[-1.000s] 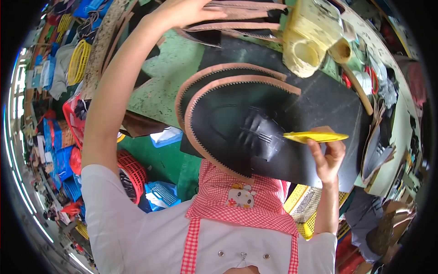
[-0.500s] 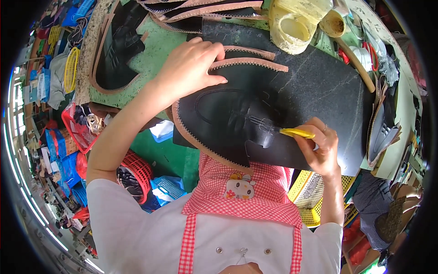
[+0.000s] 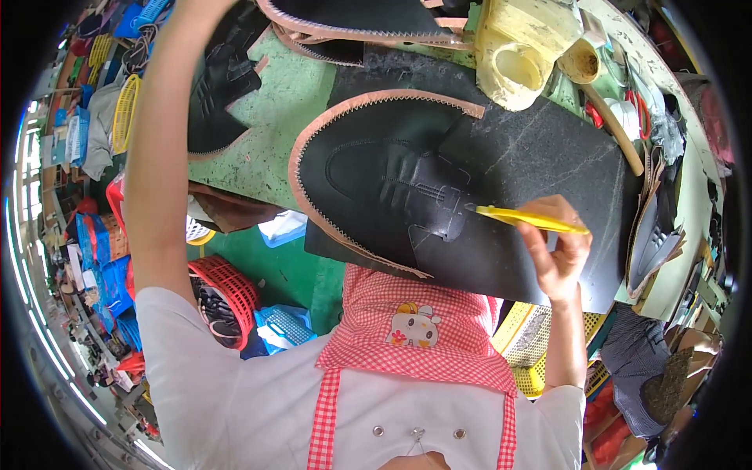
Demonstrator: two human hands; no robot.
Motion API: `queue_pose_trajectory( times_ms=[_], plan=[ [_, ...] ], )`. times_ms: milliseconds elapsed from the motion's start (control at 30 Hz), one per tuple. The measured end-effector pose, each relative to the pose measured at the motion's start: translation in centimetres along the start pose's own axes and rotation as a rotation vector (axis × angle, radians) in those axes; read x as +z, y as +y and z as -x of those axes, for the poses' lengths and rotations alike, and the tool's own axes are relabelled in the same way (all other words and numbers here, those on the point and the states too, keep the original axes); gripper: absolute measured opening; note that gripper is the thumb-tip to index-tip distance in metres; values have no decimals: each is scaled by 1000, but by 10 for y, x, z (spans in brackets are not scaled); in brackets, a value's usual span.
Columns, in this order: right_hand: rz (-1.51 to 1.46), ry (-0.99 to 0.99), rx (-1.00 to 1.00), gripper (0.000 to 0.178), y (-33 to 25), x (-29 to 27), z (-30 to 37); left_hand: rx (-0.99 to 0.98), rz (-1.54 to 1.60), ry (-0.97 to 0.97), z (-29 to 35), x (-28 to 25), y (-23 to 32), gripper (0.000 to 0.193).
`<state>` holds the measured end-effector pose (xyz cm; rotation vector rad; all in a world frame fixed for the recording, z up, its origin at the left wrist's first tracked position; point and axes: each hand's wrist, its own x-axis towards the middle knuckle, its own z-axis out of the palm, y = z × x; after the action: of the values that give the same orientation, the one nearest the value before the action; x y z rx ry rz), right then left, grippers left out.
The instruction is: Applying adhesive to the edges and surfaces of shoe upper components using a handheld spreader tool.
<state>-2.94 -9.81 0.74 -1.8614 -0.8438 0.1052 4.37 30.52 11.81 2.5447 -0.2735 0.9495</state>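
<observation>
Item: black stitched piece (image 3: pixel 368 168), pink-bordered, lying flat at mid-bench on a dark sheet (image 3: pixel 540 149), apparently there as a firm backing.

Item: slim yellow tool (image 3: pixel 533 220), pinched narrowly by the right hand (image 3: pixel 562 251), pen-fashion, which seems to suit fine control. Its tip points left, at or just beside the piece's right end; contact cannot be told.

Item: left forearm (image 3: pixel 164 133), reaching to the far left. The left hand lies beyond the upper edge; its grip cannot be told.

Item: similar pink-edged piece (image 3: pixel 352 17), far side, partly cut off.

Item: yellowish container (image 3: pixel 540 35), far right, presumably set aside to leave the sheet's middle free.
</observation>
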Motion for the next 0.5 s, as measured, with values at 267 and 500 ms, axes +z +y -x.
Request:
queue_pose_trajectory(
  times_ms=[267,500],
  plan=[
    [146,-168,37,14,1,18,-14,16,-93,-604,129,59,36,25],
    [84,4,94,10,5,-6,5,-168,-6,-684,137,62,38,16]
  ],
)
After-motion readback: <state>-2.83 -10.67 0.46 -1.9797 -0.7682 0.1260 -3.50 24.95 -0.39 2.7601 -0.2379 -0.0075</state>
